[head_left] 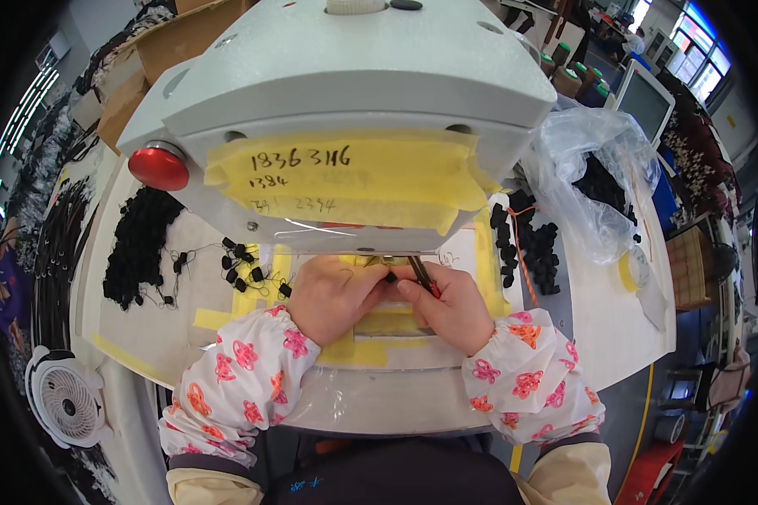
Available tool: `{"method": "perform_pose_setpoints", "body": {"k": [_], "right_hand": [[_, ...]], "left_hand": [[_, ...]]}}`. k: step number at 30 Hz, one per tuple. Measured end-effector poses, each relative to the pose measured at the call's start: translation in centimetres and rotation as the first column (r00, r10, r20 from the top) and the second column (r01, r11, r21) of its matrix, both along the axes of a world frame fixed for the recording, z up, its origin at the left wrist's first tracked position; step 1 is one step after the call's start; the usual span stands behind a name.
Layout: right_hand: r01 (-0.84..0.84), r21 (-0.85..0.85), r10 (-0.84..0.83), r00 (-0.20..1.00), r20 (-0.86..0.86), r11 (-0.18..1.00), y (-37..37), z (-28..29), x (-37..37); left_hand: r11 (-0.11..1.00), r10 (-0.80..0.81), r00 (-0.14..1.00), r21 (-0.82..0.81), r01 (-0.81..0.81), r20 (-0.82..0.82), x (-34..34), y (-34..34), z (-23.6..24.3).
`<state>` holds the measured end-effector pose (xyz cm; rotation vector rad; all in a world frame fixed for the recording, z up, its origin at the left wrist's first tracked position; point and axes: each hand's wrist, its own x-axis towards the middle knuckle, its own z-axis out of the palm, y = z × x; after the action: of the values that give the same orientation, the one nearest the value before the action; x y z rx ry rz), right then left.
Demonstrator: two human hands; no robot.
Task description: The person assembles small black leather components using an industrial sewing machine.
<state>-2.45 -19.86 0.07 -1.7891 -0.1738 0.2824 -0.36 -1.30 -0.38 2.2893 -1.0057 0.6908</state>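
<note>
Between two hands (333, 292), one black piece (390, 277)

The near tabletop (379, 402) offers passage, but the left hand (333, 290) and right hand (455, 307) fill the middle, the white machine head (354, 101) bars the far side, and a black pile (139, 252) the left.

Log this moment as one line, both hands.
left hand: at small black piece; right hand: holding slim dark tool; ahead: white machine; far left: black pile
</note>
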Motion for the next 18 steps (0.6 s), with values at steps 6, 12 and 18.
{"method": "perform_pose_setpoints", "body": {"k": [6, 12, 18], "right_hand": [[0.039, -0.273, 0.039, 0.960, 0.277, 0.961, -0.7, 1.6, 0.3], [0.127, -0.348, 0.075, 0.856, 0.512, 0.929, -1.2, 0.8, 0.5], [0.130, -0.481, 0.159, 0.843, 0.514, 0.867, -0.8, 0.2, 0.6]], "left_hand": [[0.999, 0.045, 0.976, -0.014, -0.049, -0.211, 0.4, 0.5, 0.1], [0.984, 0.079, 0.939, -0.124, -0.127, -0.335, 0.4, 0.7, 0.1], [0.987, 0.100, 0.935, -0.086, -0.137, -0.341, 0.6, 0.4, 0.2]]}}
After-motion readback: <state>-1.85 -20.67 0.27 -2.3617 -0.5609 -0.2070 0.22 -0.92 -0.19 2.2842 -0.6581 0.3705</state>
